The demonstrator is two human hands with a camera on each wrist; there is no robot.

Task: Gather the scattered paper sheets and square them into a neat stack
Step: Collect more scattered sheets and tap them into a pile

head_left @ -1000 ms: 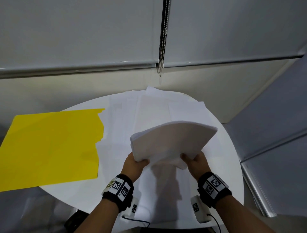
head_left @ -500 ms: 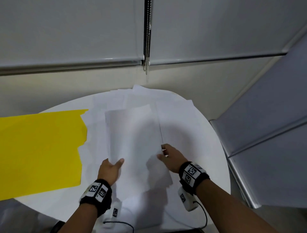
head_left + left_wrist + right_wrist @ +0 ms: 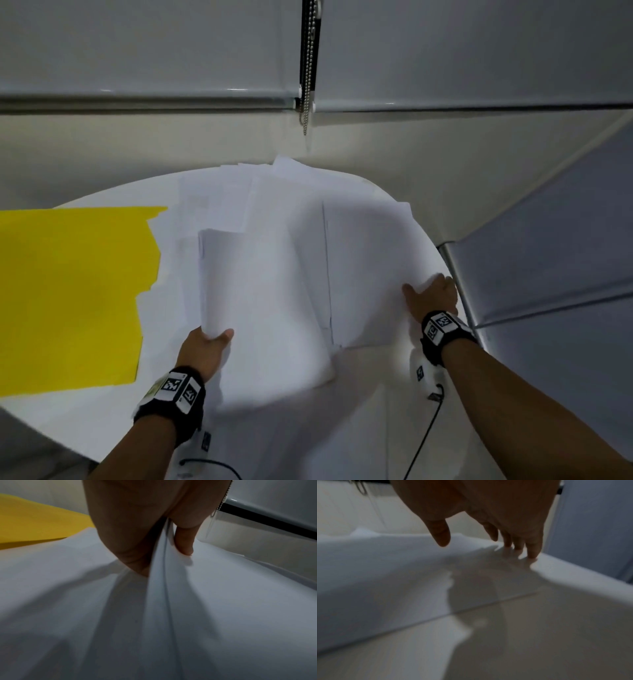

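Observation:
My left hand (image 3: 209, 346) grips the near left corner of a sheaf of white sheets (image 3: 263, 294), thumb on top; the left wrist view shows the sheaf's edge (image 3: 161, 588) pinched between thumb and fingers. More loose white sheets (image 3: 363, 267) lie spread over the round white table (image 3: 102, 421), reaching its far edge. My right hand (image 3: 431, 294) is at the table's right edge with straight fingers; the right wrist view shows its fingertips (image 3: 532, 553) touching the surface at the right edge of the spread sheets (image 3: 385, 574). It holds nothing.
A large yellow sheet (image 3: 68, 294) covers the table's left part and hangs past its edge. A bead chain (image 3: 308, 68) hangs from the blind behind the table. A grey panel (image 3: 548, 274) stands close to the right. Cables (image 3: 424, 438) trail from both wrists.
The sheaf, earlier lifted in both hands, has come down onto the table. My right hand let go of it and moved right to the table's edge. My left hand kept its grip.

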